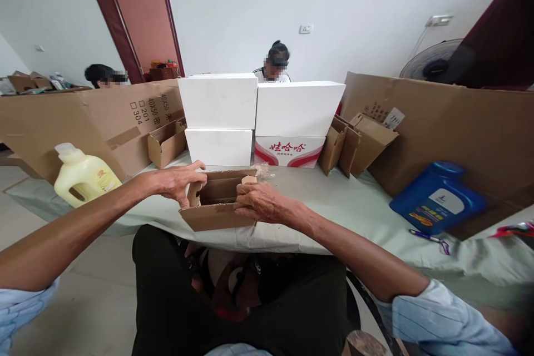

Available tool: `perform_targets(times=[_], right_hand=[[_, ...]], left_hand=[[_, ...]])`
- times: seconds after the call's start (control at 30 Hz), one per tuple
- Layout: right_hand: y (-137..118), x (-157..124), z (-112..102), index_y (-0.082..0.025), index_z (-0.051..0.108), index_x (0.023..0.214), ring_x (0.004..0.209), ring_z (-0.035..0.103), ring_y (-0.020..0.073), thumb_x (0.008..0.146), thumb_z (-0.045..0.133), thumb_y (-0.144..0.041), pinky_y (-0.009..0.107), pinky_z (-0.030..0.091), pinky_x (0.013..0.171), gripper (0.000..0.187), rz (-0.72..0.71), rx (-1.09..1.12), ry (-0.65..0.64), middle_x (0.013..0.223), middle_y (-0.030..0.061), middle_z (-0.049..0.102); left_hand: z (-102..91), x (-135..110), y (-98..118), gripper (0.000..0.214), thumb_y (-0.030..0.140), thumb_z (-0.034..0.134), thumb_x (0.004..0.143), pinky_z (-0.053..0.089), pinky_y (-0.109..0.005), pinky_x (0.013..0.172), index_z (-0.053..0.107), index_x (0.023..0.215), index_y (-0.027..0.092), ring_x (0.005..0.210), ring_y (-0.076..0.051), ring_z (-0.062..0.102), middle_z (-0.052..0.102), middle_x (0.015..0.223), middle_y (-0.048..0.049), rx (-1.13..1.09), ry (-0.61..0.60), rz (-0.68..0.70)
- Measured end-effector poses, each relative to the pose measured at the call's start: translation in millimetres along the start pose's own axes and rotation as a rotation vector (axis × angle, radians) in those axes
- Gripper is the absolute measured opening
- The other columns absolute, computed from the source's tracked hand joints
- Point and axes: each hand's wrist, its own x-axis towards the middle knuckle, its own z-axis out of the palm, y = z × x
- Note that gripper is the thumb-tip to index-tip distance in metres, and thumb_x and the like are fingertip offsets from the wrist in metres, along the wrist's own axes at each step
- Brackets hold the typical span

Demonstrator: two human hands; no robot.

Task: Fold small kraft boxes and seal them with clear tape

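A small open-topped cardboard box (219,218) lies at the front edge of the cloth-covered table, its inside facing up. My left hand (177,182) grips the box's left end, thumb on the near side and fingers over the far rim. At the right end, my right hand (262,200) is closed on the box wall by a folded flap. A crumpled bit of clear plastic (264,171) lies just behind the box.
White boxes (219,103) stand stacked at the back, one with red print. Small cardboard boxes (167,142) flank them. A yellowish jug (85,175) stands left; a blue bottle (438,197) and a purple-strapped pen (429,238) lie right. Two people sit beyond.
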Motion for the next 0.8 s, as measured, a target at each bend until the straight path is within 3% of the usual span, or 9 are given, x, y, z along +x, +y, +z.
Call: perform_targets(times=[0.23, 0.33, 0.47, 0.63, 0.8], right_hand=[[5, -7, 6, -0.018, 0.065, 0.078, 0.083, 0.053, 0.0166, 0.110, 0.068, -0.032, 0.033, 0.024, 0.066, 0.035, 0.088, 0.044, 0.091, 0.093, 0.0044, 0.064], [6, -5, 8, -0.019, 0.065, 0.076, 0.083, 0.054, 0.0166, 0.110, 0.066, -0.031, 0.033, 0.025, 0.066, 0.036, 0.091, 0.068, 0.095, 0.091, 0.0038, 0.063], [11, 0, 7, -0.019, 0.063, 0.073, 0.082, 0.054, 0.0170, 0.109, 0.068, -0.033, 0.033, 0.028, 0.067, 0.039, 0.087, 0.088, 0.091, 0.089, 0.0034, 0.061], [20, -8, 0, -0.019, 0.069, 0.083, 0.086, 0.057, 0.0184, 0.111, 0.064, -0.037, 0.032, 0.037, 0.071, 0.033, 0.081, 0.096, 0.098, 0.096, 0.0054, 0.063], [39, -35, 4, -0.020, 0.074, 0.105, 0.096, 0.060, 0.0239, 0.107, 0.069, -0.055, 0.037, 0.049, 0.083, 0.035, 0.205, 0.138, 0.326, 0.103, 0.0080, 0.064]], left_hand=[[32.1, -33, -31, 0.057, 0.037, 0.092, 0.067, 0.063, -0.045, 0.097, 0.064, 0.116, 0.030, 0.132, -0.032, 0.061, 0.056, 0.149, -0.0089, -0.383, 0.255, 0.051], [54.0, -38, -36, 0.079, 0.049, 0.097, 0.064, 0.063, -0.050, 0.102, 0.058, 0.130, 0.032, 0.127, -0.031, 0.065, 0.060, 0.138, -0.0071, -0.522, 0.315, 0.050], [83.5, -35, -32, 0.099, 0.055, 0.102, 0.058, 0.062, -0.051, 0.103, 0.048, 0.138, 0.032, 0.124, -0.031, 0.066, 0.057, 0.139, -0.0086, -0.579, 0.455, 0.014], [109.4, -29, -28, 0.095, 0.049, 0.100, 0.060, 0.062, -0.045, 0.097, 0.042, 0.133, 0.031, 0.119, -0.029, 0.066, 0.056, 0.138, -0.0090, -0.645, 0.609, -0.029], [119.4, -28, -25, 0.092, 0.045, 0.097, 0.064, 0.061, -0.047, 0.098, 0.037, 0.133, 0.030, 0.110, -0.026, 0.068, 0.059, 0.125, -0.0044, -0.715, 0.670, -0.039]])
